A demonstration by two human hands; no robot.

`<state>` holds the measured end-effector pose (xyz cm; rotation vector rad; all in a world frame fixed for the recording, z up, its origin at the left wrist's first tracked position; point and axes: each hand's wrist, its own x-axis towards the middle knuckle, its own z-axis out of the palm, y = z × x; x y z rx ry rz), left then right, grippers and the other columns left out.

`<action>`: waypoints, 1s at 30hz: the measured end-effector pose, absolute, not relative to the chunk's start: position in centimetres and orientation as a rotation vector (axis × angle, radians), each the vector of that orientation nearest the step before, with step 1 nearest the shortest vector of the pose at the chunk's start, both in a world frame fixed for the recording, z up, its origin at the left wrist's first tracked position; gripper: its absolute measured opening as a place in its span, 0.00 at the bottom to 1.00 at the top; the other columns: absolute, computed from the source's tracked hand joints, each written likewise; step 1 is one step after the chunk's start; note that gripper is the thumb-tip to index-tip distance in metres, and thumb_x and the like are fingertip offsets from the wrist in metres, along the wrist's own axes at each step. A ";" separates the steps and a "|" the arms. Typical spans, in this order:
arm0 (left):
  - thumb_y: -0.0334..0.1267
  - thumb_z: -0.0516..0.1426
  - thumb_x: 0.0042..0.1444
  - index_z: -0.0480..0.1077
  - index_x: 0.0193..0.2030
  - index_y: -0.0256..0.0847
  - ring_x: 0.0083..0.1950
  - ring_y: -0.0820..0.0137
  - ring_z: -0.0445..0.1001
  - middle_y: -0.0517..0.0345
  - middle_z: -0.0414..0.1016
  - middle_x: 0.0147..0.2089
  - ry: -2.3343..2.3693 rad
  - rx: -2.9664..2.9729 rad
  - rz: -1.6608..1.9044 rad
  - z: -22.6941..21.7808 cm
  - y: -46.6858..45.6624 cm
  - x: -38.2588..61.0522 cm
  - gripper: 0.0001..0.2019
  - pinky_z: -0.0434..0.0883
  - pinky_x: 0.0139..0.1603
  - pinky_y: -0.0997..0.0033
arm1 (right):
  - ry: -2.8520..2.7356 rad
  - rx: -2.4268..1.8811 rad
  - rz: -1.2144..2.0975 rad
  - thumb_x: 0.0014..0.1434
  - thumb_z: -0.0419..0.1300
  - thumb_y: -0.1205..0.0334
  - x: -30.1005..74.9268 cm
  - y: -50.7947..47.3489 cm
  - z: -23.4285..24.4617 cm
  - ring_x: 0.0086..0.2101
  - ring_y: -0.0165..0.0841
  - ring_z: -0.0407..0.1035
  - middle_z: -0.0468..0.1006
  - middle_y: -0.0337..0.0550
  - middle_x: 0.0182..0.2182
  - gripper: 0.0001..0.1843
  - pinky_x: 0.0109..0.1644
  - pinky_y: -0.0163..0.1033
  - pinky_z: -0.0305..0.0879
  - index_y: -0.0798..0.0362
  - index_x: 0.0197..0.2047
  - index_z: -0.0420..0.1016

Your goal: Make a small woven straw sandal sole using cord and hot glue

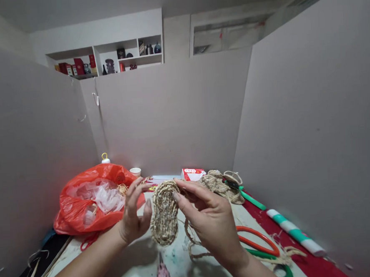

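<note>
A small sole-shaped piece of coiled, braided rope (165, 215) is held upright above the table. My right hand (208, 216) pinches its upper right edge between thumb and fingers. My left hand (136, 212) is open at its left side, fingers spread; contact with the piece cannot be made out. A loose rope tail (194, 242) hangs below my right hand. Under the piece, a pointed tool with a worn pink handle (163, 275) lies with its metal tip facing away. Orange-handled scissors (260, 236), partly hidden, are right of my right wrist.
A red plastic bag (73, 204) with clear plastic and straw stands left. Braided rope pieces (221, 186) and a red-white box (192, 173) lie at the back. A white-green roll (295, 232) is along the right partition (316, 126). A paper cup (135, 171) stands behind.
</note>
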<state>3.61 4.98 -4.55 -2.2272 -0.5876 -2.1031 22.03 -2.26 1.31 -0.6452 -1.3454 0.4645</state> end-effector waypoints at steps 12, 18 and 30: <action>0.35 0.59 0.59 0.73 0.46 0.45 0.38 0.74 0.76 0.59 0.79 0.41 -0.936 -2.765 -2.523 -0.5 -0.9 5.8 0.09 0.72 0.39 0.78 | -1.657 -0.622 0.088 0.56 0.61 0.75 22.0 -1.6 0.4 0.41 0.32 0.76 0.82 0.46 0.41 0.17 0.46 0.35 0.74 0.53 0.48 0.78; 0.34 0.58 0.59 0.76 0.43 0.43 0.37 0.74 0.76 0.58 0.79 0.39 -1.053 -2.670 -2.537 -0.5 -1.2 6.0 0.07 0.72 0.40 0.77 | -1.631 -0.670 0.098 0.57 0.61 0.74 21.6 -1.9 -0.5 0.43 0.32 0.76 0.82 0.44 0.43 0.19 0.46 0.34 0.74 0.50 0.51 0.77; 0.37 0.61 0.56 0.75 0.44 0.42 0.39 0.71 0.73 0.56 0.77 0.39 -1.055 -2.677 -2.444 0.6 -1.7 5.5 0.09 0.70 0.39 0.74 | -1.725 -0.650 0.057 0.57 0.61 0.75 21.8 -2.2 -0.8 0.45 0.31 0.75 0.81 0.39 0.45 0.24 0.50 0.35 0.73 0.43 0.54 0.73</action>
